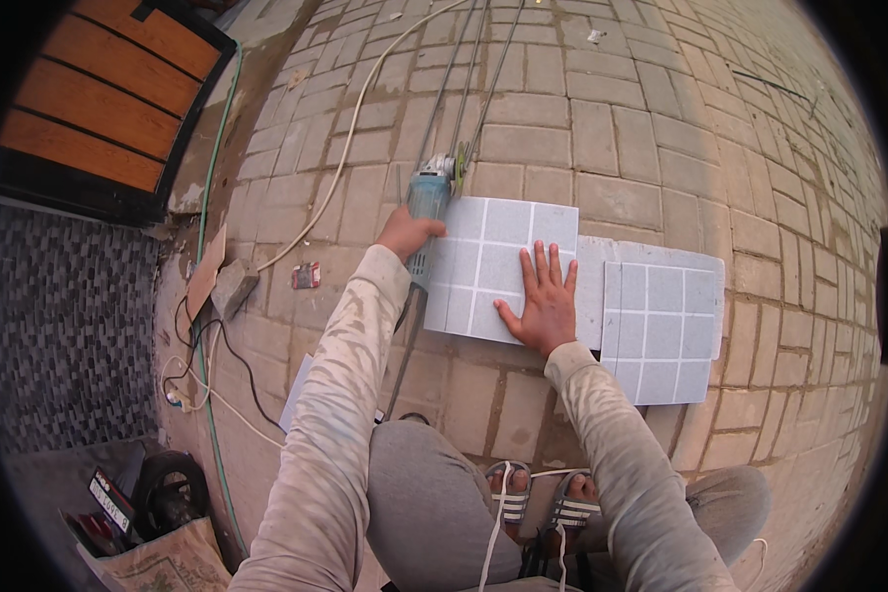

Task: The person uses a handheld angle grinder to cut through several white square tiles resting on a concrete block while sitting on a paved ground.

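Note:
My left hand (409, 233) is wrapped round the body of a teal angle grinder (429, 194). The grinder's green-edged disc (460, 168) is at its far end, just beyond the far left corner of a grey tile (498, 219) with a white grid pattern. My right hand (546, 308) lies flat on that tile, fingers spread. To the right, a second gridded tile (663, 333) lies on a plain grey slab (590, 286), which reaches under the first tile. Whether the disc spins or touches the tile I cannot tell.
Long thin metal rods (483, 84) stretch away beyond the grinder. A pale cable (350, 138), a green hose (207, 197) and a dark cord (252, 375) run along the left. A stone block (233, 287) and a small red packet (306, 275) lie on the paving. My sandalled feet (508, 503) are close by.

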Available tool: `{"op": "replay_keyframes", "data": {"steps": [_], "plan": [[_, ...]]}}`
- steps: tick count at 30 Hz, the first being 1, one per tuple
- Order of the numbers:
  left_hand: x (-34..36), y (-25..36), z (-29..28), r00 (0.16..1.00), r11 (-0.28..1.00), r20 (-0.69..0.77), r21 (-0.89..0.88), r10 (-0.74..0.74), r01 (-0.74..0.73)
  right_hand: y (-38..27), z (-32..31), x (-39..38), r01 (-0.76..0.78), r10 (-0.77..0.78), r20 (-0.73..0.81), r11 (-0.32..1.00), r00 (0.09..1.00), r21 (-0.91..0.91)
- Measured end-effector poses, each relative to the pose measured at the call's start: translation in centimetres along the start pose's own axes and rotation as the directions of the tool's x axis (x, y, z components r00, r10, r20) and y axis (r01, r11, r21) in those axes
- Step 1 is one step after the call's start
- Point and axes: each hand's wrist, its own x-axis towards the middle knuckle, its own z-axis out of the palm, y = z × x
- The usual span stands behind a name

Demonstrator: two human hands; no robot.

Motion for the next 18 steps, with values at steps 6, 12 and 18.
{"op": "replay_keyframes", "data": {"steps": [6, 12, 18], "plan": [[0.3, -0.5, -0.3, 1.000, 1.000, -0.023, 0.003, -0.019, 0.019, 0.0, 0.2, 0.0, 0.006, -0.006, -0.003, 1.000, 1.000, -0.005], [-0.5, 0.0, 0.5, 1.000, 1.000, 0.003, 0.006, -0.014, 0.014, 0.6, 0.3, -0.1, -0.003, 0.003, -0.001, 1.000, 1.000, -0.005], [-1.1, -0.5, 0.5, 1.000, 1.000, -0.025, -0.030, 0.003, -0.004, 0.4, 0.3, 0.0, -0.002, 0.002, -0.008, 1.000, 1.000, -0.001]]}}
